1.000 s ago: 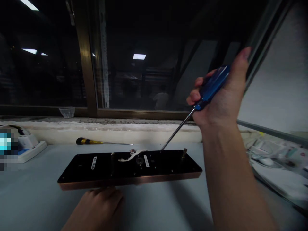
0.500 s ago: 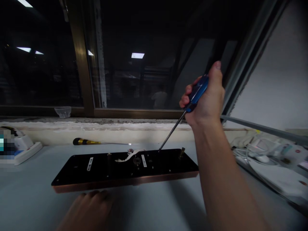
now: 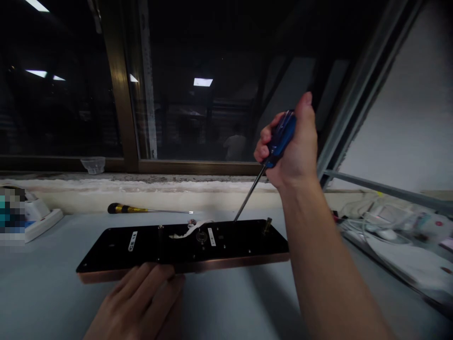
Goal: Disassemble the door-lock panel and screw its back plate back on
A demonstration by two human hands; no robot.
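A long flat box [image 3: 145, 252] with a black top and copper-coloured sides lies across the table. Its top bears white labels, small screws, a brass post [image 3: 268, 224] near the right end and a strip of whitish tape [image 3: 191, 230]. My right hand [image 3: 292, 141] is closed around the blue handle of a screwdriver [image 3: 249, 193], thumb up along it. The slanting shaft has its tip at the box's far edge, where a screw is too small to make out. My left hand [image 3: 141, 300] presses its bent, close-set fingers on the box's front edge; the fingertips are partly hidden.
Behind the box lies a second screwdriver [image 3: 130, 208] with a yellow and black handle. A clear plastic cup [image 3: 94, 165] stands on the window sill. White cables and papers [image 3: 399, 250] are heaped at right, and a white power strip [image 3: 46, 224] sits at left.
My left hand has moved up and forward onto the box's front edge. My right hand and the screwdriver handle have shifted left, steepening the shaft, while its tip stays in place.
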